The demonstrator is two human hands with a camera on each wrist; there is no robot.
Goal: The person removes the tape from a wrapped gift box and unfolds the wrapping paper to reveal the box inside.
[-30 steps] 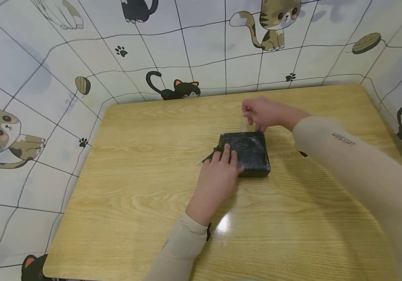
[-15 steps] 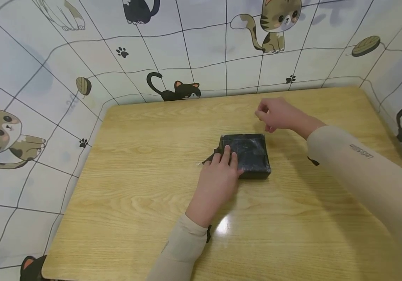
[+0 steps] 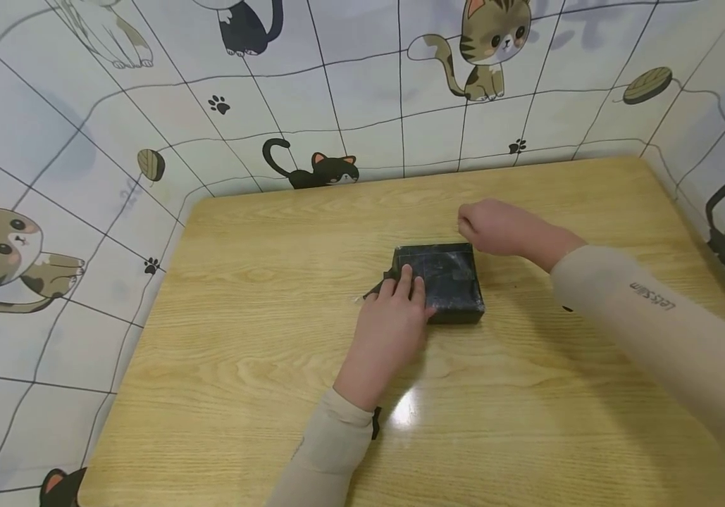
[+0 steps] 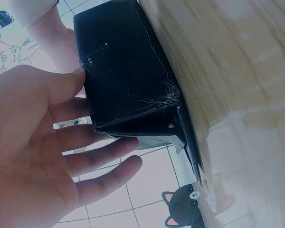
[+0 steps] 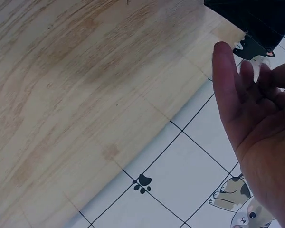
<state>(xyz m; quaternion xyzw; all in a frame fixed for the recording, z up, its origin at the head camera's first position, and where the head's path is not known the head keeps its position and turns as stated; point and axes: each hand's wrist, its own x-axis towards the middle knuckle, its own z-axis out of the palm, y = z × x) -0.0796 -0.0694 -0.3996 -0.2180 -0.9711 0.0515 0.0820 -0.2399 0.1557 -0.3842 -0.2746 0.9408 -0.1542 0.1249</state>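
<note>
A black box [image 3: 447, 282], wrapped in shiny, scuffed film, lies flat on the wooden table. My left hand [image 3: 390, 327] rests on its left part with straight fingers. In the left wrist view, the thumb of the left hand [image 4: 33, 123] touches the edge of the black box [image 4: 123, 61], and the other fingers are spread. A torn black flap [image 3: 376, 287] sticks out at the box's left side. My right hand [image 3: 495, 227] is at the far right corner. In the right wrist view, thumb and fingertips of the right hand [image 5: 261, 114] pinch a pale clear tape strip [image 5: 260, 61].
The wooden table [image 3: 242, 317] runs to a wall covering [image 3: 375, 91] printed with cats and grid lines at the back and both sides. A frayed, whitish end [image 4: 210, 194] of wrapping pokes out along the table past the flap.
My right hand pulled up and away to the right from the box's far edge, then came down close to the far right corner. The left hand and box stay put.
</note>
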